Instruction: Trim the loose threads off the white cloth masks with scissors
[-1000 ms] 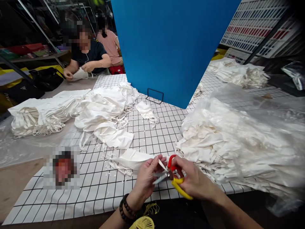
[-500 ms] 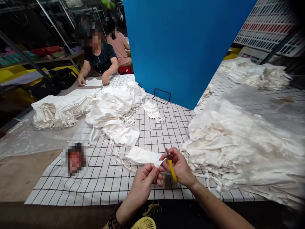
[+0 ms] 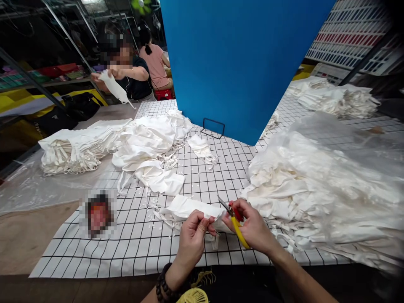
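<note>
My left hand [image 3: 195, 235] pinches the edge of a white cloth piece [image 3: 189, 207] that lies on the black-and-white grid mat [image 3: 126, 248]. My right hand [image 3: 252, 227] grips red-and-yellow snips [image 3: 234, 219], their blades pointing up and left just above the cloth edge. The two hands are close together near the table's front edge. A dark bead bracelet sits on my left wrist.
A large heap of white cloth under clear plastic [image 3: 325, 185] fills the right. More white piles [image 3: 148, 147] and a bundled stack [image 3: 72, 151] lie to the left. A blue board [image 3: 240, 63] stands behind. Across the table a person [image 3: 129, 71] lifts a white piece.
The snips tilted from upright to lean left, red handle now showing. My left hand stays pinched on the cloth. The person opposite raised a white piece off the table.
</note>
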The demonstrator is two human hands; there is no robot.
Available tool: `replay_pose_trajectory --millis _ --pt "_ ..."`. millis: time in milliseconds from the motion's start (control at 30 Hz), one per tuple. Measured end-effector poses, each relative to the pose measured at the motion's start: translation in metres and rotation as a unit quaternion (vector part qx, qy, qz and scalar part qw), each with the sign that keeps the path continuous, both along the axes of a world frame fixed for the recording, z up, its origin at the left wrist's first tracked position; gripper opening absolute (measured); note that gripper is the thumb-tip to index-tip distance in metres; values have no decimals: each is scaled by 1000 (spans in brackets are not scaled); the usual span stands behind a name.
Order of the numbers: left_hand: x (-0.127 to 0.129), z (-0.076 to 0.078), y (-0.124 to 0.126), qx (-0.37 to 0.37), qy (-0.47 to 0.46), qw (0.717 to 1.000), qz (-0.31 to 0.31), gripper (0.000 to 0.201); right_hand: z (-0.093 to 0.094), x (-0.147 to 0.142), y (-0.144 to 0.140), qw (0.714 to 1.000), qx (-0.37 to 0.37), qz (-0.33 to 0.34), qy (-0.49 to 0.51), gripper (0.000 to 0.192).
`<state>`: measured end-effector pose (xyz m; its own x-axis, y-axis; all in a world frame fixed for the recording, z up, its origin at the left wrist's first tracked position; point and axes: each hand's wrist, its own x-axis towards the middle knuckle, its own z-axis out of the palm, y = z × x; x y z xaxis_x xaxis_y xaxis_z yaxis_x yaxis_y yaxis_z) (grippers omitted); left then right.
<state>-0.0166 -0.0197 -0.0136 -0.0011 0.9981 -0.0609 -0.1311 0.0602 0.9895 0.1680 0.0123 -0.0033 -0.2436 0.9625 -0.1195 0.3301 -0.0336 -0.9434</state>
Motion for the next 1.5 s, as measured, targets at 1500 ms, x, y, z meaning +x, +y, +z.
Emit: replay_pose_trajectory --millis 1500 --pt "-7 11 4 79 176 977 -92 24 19 9 -15 945 89 106 -295 41"
